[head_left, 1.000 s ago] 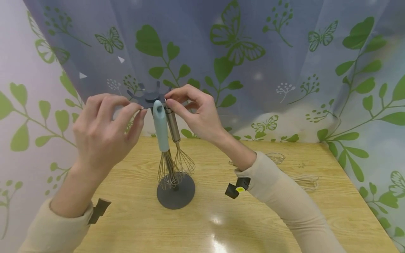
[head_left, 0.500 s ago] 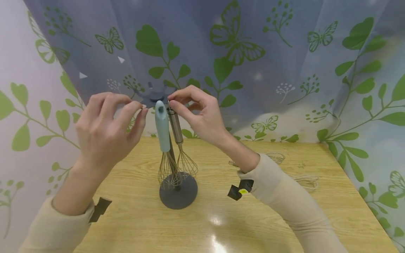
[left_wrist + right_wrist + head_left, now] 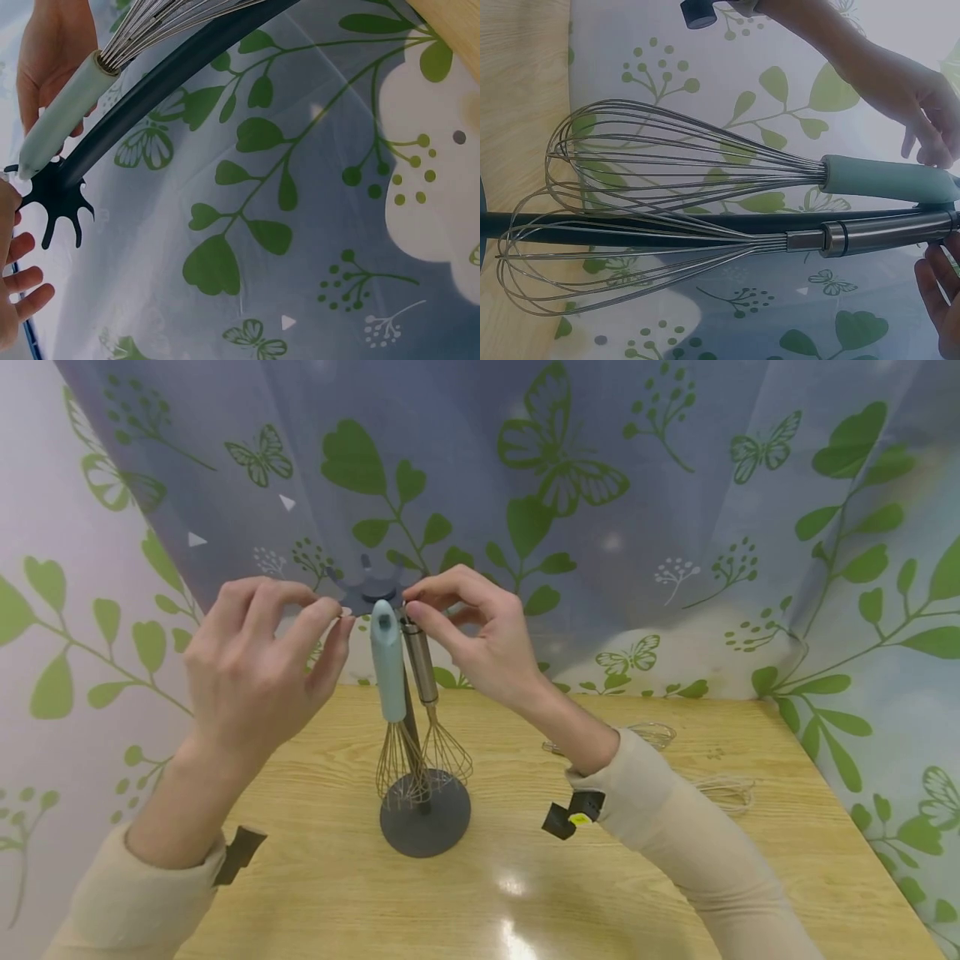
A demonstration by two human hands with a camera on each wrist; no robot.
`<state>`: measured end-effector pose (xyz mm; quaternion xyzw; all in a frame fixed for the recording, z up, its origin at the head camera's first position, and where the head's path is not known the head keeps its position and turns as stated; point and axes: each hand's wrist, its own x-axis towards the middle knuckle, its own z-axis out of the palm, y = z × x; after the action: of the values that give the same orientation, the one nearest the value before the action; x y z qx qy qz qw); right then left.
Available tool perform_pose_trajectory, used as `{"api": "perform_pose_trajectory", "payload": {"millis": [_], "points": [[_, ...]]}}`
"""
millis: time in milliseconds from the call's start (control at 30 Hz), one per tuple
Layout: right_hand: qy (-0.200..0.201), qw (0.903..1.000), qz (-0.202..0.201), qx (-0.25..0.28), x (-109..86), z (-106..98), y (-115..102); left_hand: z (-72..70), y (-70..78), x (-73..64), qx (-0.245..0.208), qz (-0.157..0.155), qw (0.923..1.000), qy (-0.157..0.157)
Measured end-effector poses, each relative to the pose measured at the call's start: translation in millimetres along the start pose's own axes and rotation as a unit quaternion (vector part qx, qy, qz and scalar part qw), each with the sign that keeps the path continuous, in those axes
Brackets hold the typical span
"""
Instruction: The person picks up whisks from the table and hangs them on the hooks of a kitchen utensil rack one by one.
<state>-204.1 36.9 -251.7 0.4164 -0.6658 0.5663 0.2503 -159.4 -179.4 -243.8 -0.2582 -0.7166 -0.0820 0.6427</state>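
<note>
A dark whisk stand (image 3: 425, 827) with a round base and a hooked top stands upright on the table. From it hang a whisk with a pale blue-green handle (image 3: 387, 672) and a steel-handled whisk (image 3: 422, 668). My left hand (image 3: 255, 652) pinches at the left side of the stand's top, seemingly on a hook; its fingertips partly hide the spot. With thumb and index finger, my right hand (image 3: 480, 635) pinches the upper end of the steel whisk by a hook. In the left wrist view, several free hooks (image 3: 64, 210) fan out from the stand's top.
Two more wire whisks lie on the table at the right, one wire head (image 3: 652, 735) behind the right forearm and another (image 3: 727, 792) beside the sleeve. A leaf-patterned curtain (image 3: 600, 552) hangs behind the wooden table (image 3: 337, 902).
The stand has shifted slightly to the right with both hanging whisks. Both hands have moved a little rightward with it, keeping their pinches.
</note>
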Motion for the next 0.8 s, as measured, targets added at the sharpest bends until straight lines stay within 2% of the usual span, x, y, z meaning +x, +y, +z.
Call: {"api": "perform_pose_trajectory", "payload": {"millis": [800], "points": [[0.021, 0.9956, -0.065, -0.063, -2.1, -5.0, -1.9, 1.3, -1.5, 1.9, 0.012, 0.005, 0.9993, -0.034]]}}
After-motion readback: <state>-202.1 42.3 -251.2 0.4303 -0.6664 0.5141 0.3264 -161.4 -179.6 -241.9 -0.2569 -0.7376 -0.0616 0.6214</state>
